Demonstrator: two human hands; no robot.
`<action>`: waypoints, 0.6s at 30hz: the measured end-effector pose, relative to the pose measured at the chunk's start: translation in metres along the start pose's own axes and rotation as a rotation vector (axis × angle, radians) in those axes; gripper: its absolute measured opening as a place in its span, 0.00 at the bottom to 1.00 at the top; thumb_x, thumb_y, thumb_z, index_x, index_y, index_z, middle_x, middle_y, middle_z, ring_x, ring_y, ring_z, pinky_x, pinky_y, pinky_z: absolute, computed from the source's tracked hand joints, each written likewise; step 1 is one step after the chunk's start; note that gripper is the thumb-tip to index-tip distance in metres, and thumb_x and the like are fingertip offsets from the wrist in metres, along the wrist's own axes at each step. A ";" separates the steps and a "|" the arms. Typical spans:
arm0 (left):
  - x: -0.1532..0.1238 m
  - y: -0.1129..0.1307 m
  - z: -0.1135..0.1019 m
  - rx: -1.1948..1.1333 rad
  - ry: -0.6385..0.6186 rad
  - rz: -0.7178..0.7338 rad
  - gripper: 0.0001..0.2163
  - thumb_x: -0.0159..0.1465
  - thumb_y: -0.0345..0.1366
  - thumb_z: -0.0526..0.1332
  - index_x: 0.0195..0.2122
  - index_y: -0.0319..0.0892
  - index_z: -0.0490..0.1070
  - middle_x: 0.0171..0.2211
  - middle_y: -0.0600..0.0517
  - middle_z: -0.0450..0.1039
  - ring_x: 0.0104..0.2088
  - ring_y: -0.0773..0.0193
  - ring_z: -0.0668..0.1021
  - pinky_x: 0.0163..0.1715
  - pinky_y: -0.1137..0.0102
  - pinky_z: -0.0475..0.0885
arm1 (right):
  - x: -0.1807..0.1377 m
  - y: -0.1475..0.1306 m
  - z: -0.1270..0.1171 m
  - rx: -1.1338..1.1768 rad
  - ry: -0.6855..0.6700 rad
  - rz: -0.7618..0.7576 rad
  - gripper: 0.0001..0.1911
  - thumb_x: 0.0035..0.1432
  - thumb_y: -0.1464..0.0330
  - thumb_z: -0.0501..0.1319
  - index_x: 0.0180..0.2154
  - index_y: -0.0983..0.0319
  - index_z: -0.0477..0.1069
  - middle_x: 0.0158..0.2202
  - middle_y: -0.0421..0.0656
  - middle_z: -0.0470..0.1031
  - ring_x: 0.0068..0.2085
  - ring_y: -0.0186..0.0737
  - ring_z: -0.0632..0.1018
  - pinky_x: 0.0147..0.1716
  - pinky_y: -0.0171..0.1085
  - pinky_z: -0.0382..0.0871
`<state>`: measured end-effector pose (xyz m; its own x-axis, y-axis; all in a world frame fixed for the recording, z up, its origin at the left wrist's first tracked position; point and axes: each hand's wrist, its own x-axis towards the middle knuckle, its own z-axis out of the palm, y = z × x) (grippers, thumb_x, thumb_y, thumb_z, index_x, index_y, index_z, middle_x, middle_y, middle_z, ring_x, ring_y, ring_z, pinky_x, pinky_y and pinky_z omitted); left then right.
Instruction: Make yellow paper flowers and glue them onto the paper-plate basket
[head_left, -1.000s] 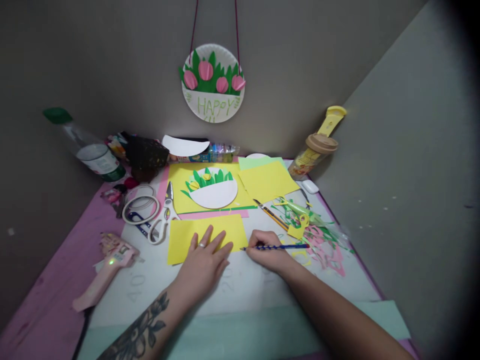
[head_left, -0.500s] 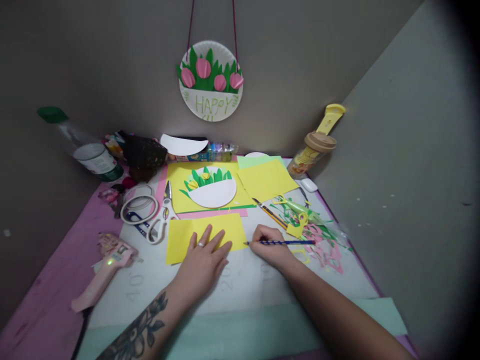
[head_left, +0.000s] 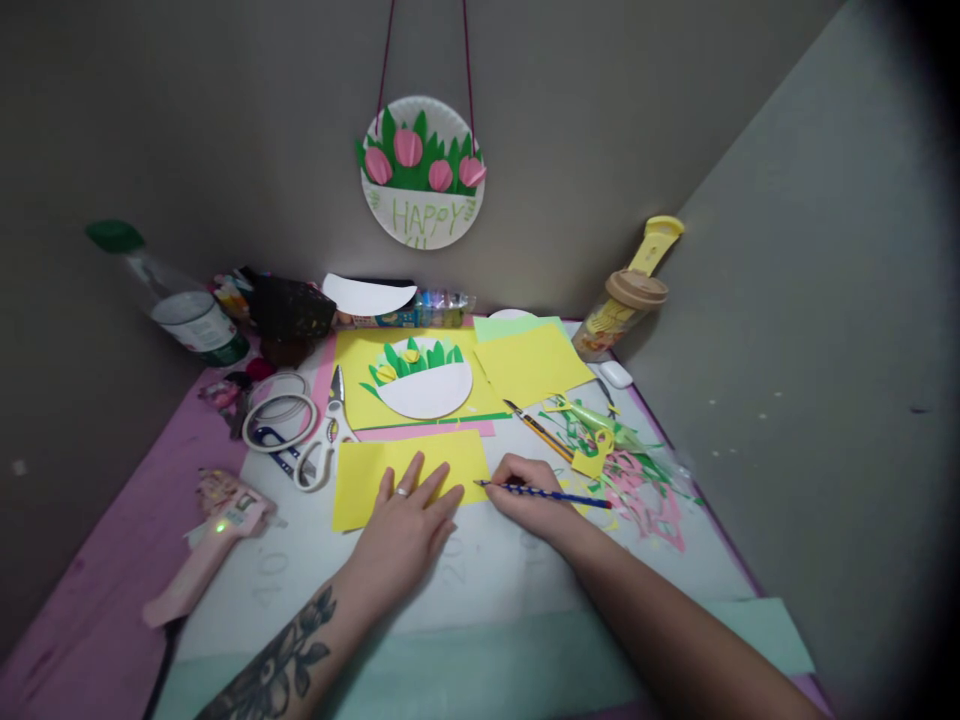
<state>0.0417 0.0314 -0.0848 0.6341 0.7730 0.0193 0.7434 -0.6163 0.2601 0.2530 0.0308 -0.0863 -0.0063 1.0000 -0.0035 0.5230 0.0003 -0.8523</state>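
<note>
My left hand (head_left: 405, 525) lies flat with fingers spread on the lower right part of a yellow paper sheet (head_left: 375, 470), pressing it to the white work mat (head_left: 480, 570). My right hand (head_left: 529, 495) is closed on a blue pencil (head_left: 555, 493); the pencil's tip touches the sheet's right edge. Behind the sheet lies a white paper plate craft (head_left: 426, 385) with green leaves and yellow buds on yellow and pink paper.
Scissors (head_left: 330, 430), tape rolls (head_left: 279, 418) and a pink glue gun (head_left: 202, 550) lie left. Paper scraps (head_left: 637, 475), an orange-handled cutter (head_left: 536, 428) and a lidded cup (head_left: 619, 315) are right. A bottle (head_left: 184, 305) stands back left; a finished plate (head_left: 422, 170) hangs on the wall.
The pencil tip has moved a little left onto the yellow sheet's right edge, and the pencil has tilted. My left hand stays flat on the sheet.
</note>
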 end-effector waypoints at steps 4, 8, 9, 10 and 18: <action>0.000 0.000 -0.001 0.005 -0.020 0.000 0.18 0.64 0.38 0.53 0.55 0.56 0.63 0.60 0.51 0.60 0.62 0.44 0.56 0.53 0.41 0.55 | 0.000 0.000 0.000 -0.010 0.007 0.001 0.06 0.46 0.70 0.60 0.20 0.62 0.65 0.18 0.36 0.68 0.22 0.31 0.68 0.22 0.30 0.60; 0.000 0.000 -0.001 0.004 -0.016 0.001 0.18 0.64 0.38 0.53 0.55 0.55 0.64 0.60 0.51 0.59 0.62 0.44 0.56 0.54 0.42 0.54 | 0.001 0.004 0.002 0.007 0.038 0.011 0.06 0.46 0.70 0.60 0.20 0.62 0.65 0.18 0.36 0.67 0.22 0.31 0.67 0.22 0.30 0.60; 0.000 0.000 -0.001 0.003 -0.012 0.003 0.18 0.64 0.38 0.53 0.55 0.55 0.64 0.60 0.50 0.59 0.62 0.44 0.56 0.54 0.42 0.54 | 0.001 0.005 0.002 0.014 0.043 0.015 0.06 0.46 0.70 0.60 0.20 0.62 0.64 0.18 0.36 0.67 0.22 0.31 0.67 0.22 0.30 0.60; 0.000 0.000 0.000 0.002 -0.009 0.004 0.18 0.64 0.38 0.53 0.55 0.55 0.64 0.60 0.50 0.59 0.62 0.44 0.56 0.54 0.42 0.53 | 0.001 0.005 0.002 0.021 0.045 0.018 0.07 0.46 0.70 0.60 0.20 0.61 0.64 0.18 0.36 0.67 0.22 0.31 0.67 0.21 0.30 0.59; -0.001 0.000 0.000 -0.003 0.004 0.005 0.18 0.64 0.38 0.53 0.55 0.55 0.64 0.60 0.50 0.60 0.62 0.44 0.56 0.54 0.42 0.53 | 0.001 0.003 0.001 0.033 0.043 0.009 0.06 0.46 0.70 0.59 0.20 0.61 0.64 0.18 0.36 0.66 0.22 0.32 0.67 0.21 0.30 0.59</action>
<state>0.0413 0.0309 -0.0845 0.6372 0.7703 0.0243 0.7394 -0.6200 0.2625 0.2535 0.0317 -0.0895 0.0354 0.9993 0.0112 0.4948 -0.0078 -0.8690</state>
